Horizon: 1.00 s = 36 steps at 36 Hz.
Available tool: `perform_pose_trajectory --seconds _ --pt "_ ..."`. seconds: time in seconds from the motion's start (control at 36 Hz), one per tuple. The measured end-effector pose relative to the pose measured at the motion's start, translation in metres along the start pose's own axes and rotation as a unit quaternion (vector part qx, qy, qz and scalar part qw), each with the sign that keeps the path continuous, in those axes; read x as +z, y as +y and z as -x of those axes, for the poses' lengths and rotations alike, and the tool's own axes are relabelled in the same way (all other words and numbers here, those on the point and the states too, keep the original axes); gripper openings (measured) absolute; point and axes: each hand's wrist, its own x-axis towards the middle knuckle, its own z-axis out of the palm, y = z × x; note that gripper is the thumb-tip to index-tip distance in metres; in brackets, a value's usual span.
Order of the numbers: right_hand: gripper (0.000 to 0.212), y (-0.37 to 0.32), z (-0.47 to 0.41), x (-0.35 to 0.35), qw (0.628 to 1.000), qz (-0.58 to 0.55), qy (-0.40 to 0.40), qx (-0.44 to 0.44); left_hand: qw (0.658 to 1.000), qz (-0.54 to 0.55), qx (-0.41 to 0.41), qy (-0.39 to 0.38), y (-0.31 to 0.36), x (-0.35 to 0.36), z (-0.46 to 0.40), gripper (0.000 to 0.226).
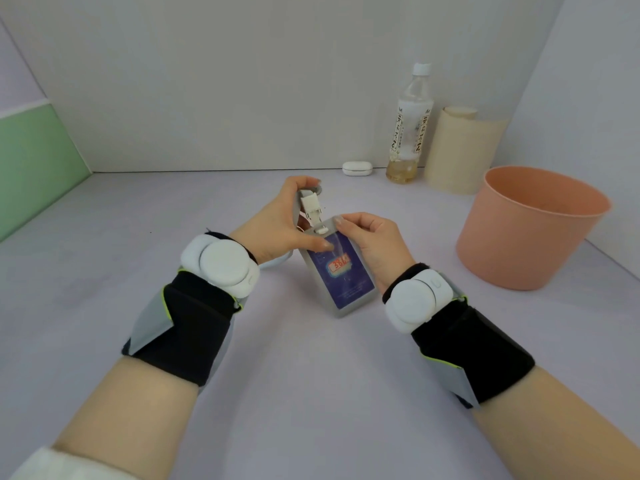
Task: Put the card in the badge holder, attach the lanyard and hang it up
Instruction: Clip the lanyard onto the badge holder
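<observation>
A grey badge holder (341, 306) with a dark blue card (341, 277) inside it is held tilted above the table's middle. My right hand (374, 239) pinches the holder's top right corner. My left hand (280, 220) grips the grey lanyard (296, 206) with its white clip (311, 204), thumb lying on the holder's upper left face. The clip's lower end sits at the white slot tab (322, 230) on the holder's top edge; whether it is hooked in I cannot tell. Most of the lanyard is hidden behind my left hand.
A pink bucket (530, 233) stands at the right. Behind it are a beige roll (462, 150), a clear bottle (410, 126) with yellowish liquid, and a small white case (357, 168) by the back wall. A green panel (31, 168) closes the left side.
</observation>
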Motion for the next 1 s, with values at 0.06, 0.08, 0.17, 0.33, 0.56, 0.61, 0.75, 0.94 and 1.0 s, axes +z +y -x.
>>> perform_pose_trajectory --seconds 0.06,0.08,0.17,0.33,0.56,0.61,0.75,0.94,1.0 --pt "0.006 0.0 0.0 0.0 1.0 -0.003 0.0 0.003 1.0 -0.026 0.003 0.0 -0.002 0.002 0.0 0.077" --pt "0.006 0.0 0.0 0.0 1.0 -0.006 0.0 0.005 0.999 -0.032 0.007 0.002 -0.003 0.003 0.0 0.075" --pt "0.006 0.0 0.0 0.0 1.0 -0.005 0.001 0.002 0.999 -0.04 0.017 0.016 -0.003 0.005 0.0 0.064" --pt "0.006 0.0 0.0 -0.001 1.0 0.008 0.002 -0.009 0.996 -0.054 0.038 0.054 -0.004 0.003 -0.002 0.041" --pt "0.007 -0.001 0.0 -0.002 1.0 0.021 -0.002 -0.005 0.993 -0.044 0.036 0.1 -0.006 -0.003 -0.004 0.033" --pt "0.007 -0.002 0.0 -0.002 1.0 0.016 -0.006 -0.009 0.992 -0.037 0.038 0.113 -0.006 -0.003 -0.005 0.033" --pt "0.02 -0.005 0.001 0.0 0.999 0.01 -0.028 -0.031 0.99 0.002 0.058 0.13 -0.004 0.0 -0.005 0.036" --pt "0.013 -0.012 -0.004 0.003 0.992 0.06 -0.045 -0.105 0.985 0.019 0.056 0.162 0.0 0.0 -0.006 0.024" --pt "0.011 -0.016 -0.007 0.003 0.988 0.074 -0.049 -0.125 0.984 0.027 0.057 0.168 0.001 -0.001 -0.006 0.02"
